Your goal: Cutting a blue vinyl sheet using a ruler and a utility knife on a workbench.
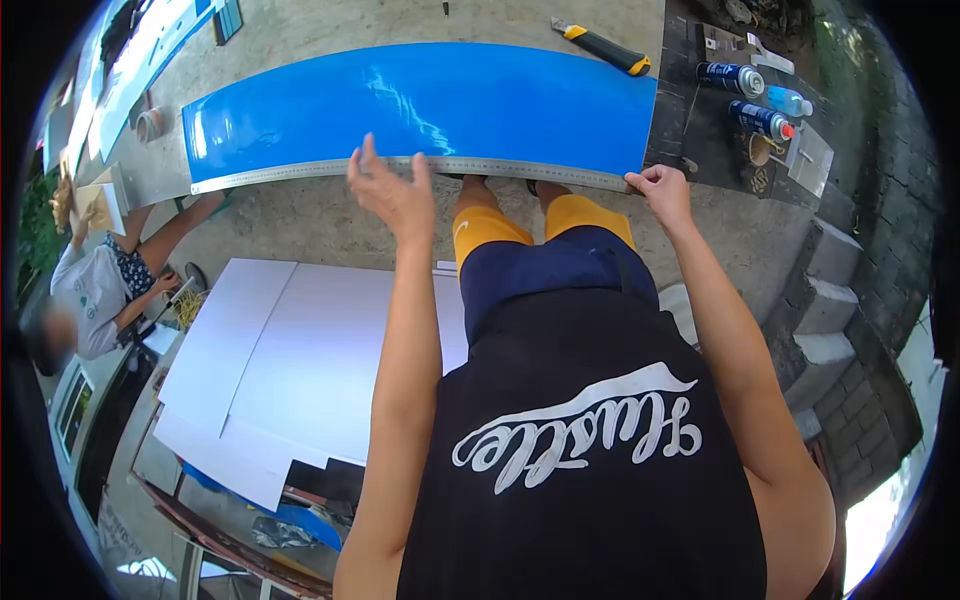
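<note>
A glossy blue sheet [500,105] lies across the work table, and a long metal ruler [520,168] runs along its near edge. The right end of the ruler, by the sheet's corner, is pinched between the thumb and fingers of my right hand [665,193]. My left hand [396,200] is raised near the middle of the ruler, fingers spread and nothing in them; whether it touches the ruler I cannot tell. Beyond the sheet's far right edge rests a black and yellow utility knife [610,50].
Spray cans [730,78] and a small blue bottle [788,101] lie on the table's dark right end. Large white panels [310,350] are behind me at the left. Another person [95,290] sits at the far left. Concrete steps [830,255] rise at the right.
</note>
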Tool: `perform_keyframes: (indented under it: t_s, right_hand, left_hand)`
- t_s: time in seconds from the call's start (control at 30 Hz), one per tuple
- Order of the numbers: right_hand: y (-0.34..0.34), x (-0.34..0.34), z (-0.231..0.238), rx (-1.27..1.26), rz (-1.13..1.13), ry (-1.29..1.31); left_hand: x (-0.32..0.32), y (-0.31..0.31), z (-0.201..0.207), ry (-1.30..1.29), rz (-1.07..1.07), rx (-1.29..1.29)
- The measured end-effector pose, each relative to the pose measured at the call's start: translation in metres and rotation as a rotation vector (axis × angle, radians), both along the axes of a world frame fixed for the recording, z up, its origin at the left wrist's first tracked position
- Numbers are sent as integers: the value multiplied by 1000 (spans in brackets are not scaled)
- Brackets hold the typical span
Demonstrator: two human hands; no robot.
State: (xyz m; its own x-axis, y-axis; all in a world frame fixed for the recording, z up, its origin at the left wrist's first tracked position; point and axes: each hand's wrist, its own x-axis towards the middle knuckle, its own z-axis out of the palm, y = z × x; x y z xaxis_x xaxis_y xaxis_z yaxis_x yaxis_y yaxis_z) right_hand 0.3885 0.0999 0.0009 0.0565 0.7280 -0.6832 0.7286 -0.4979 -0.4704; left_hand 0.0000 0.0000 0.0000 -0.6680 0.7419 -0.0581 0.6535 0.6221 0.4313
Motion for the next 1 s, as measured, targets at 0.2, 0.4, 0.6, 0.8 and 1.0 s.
perform_keyframes:
  t_s: [0.2, 0.4, 0.6, 0.8, 1.0]
  right_hand:
    - [5, -6, -3, 33, 4, -52]
    - [-3, -4, 0, 16, -5, -62]
    - [-2, -6, 5, 31, -3, -52]
    - [-4, -10, 10, 38, -10, -70]
    - [-6, -7, 5, 77, 20, -61]
  left_hand:
    - [43, 22, -1, 30, -413, -165]
    - [46, 12, -7, 19, -408, -158]
    - [47, 12, -7, 17, -399, -142]
    - [48, 11, -8, 12, -393, -142]
    - [47, 11, -9, 15, -391, -147]
